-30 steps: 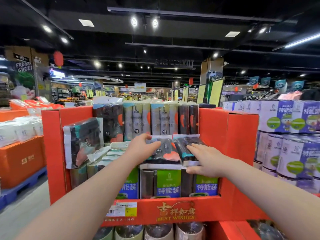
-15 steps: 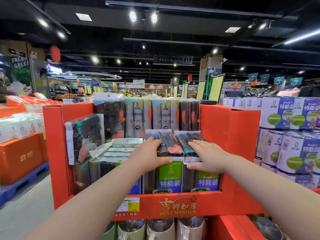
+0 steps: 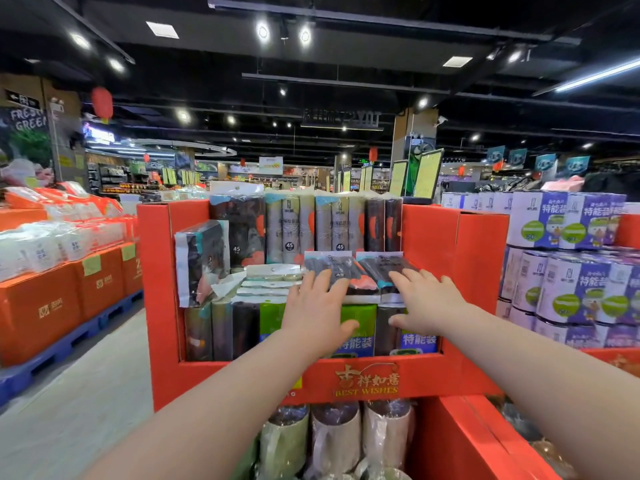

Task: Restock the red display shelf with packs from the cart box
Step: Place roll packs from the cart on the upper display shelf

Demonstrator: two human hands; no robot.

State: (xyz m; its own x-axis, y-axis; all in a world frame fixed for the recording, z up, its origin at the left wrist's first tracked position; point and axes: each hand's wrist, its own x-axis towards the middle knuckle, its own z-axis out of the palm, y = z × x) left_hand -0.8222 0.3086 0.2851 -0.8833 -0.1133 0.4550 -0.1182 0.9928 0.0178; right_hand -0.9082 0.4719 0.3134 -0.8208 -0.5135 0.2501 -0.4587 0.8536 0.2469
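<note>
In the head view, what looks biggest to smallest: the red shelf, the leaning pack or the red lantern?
Largest first:
red display shelf
leaning pack
red lantern
The lantern hangs far off, so it may only look smallest.

The red display shelf (image 3: 485, 254) bears "吉祥如意" and "BEST WISHES" in gold on its front lip. Upright packs (image 3: 289, 230) at its back show "45". Blue-labelled packs (image 3: 419, 339) in its front row and purple packs (image 3: 554, 216) to its right read "特能装". Far to its left, a dark sign (image 3: 27, 119) reads "FRESH GREEN", with the last letters unclear.

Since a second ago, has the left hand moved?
Yes. The left hand slid back toward the red shelf's front lip; its thumb now overlaps the green-labelled pack below.
</note>
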